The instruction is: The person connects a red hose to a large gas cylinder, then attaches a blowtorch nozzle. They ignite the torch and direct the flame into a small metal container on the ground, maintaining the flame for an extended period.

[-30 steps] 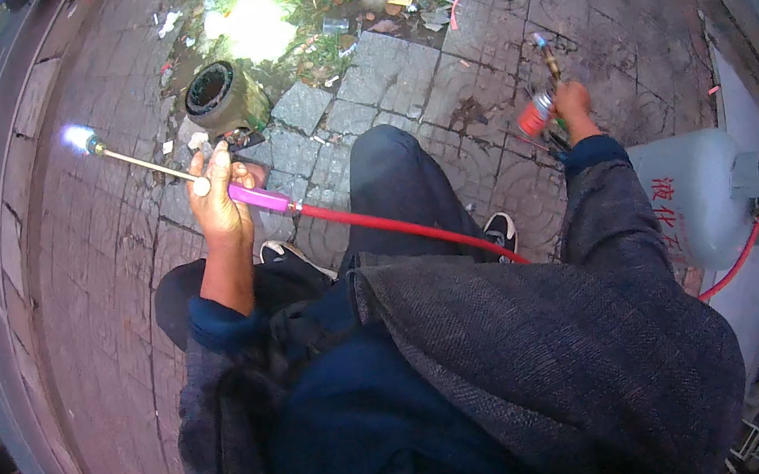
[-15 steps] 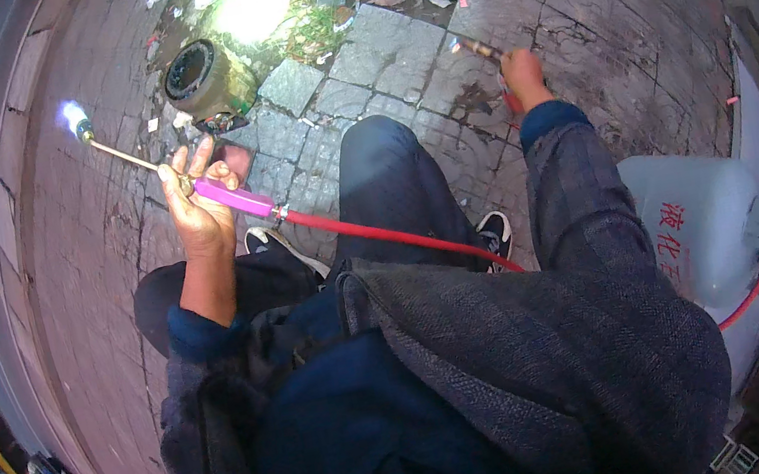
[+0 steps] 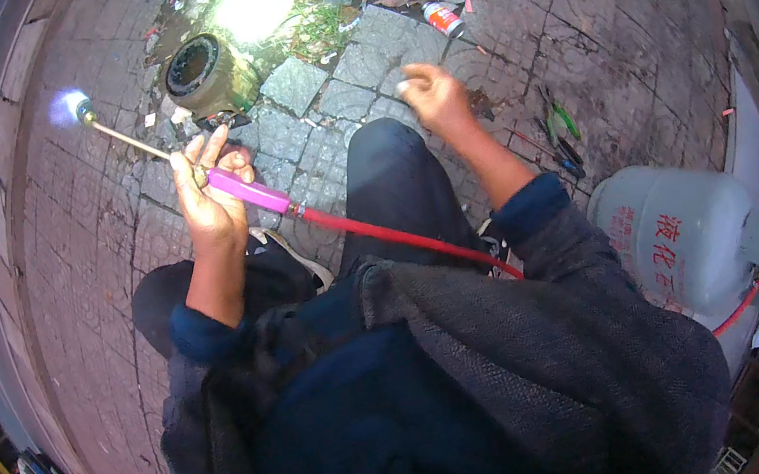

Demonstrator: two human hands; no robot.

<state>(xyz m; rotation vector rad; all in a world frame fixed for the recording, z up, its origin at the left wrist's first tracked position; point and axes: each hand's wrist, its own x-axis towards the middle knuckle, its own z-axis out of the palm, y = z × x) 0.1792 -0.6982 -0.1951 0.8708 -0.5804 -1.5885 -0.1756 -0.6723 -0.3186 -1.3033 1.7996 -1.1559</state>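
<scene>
My left hand [image 3: 211,190] is closed around the pink-handled gas torch [image 3: 250,195], whose thin metal tube [image 3: 127,139] points to the far left. A bluish-white flame [image 3: 69,107] glows at the nozzle, and a red hose [image 3: 401,241] runs from the handle over my lap. In front of my right knee, my right hand [image 3: 439,103] is in the air with fingers partly bent and apart. A pale spot shows at a fingertip; no held object is visible. Beyond this hand, an orange-and-white can [image 3: 444,19] lies on the paving.
A blackened, open-topped round pot [image 3: 211,76] stands ahead of my left hand. Pliers with green handles [image 3: 564,115] and other hand tools lie at the right. A grey gas cylinder [image 3: 678,230] is beside my right arm. Litter and grass [image 3: 328,33] lie beyond, under a bright light patch.
My right hand has moved left toward my knee, and the slender object it held no longer shows there. The can has come into view on the paving. My left hand shifted slightly right.
</scene>
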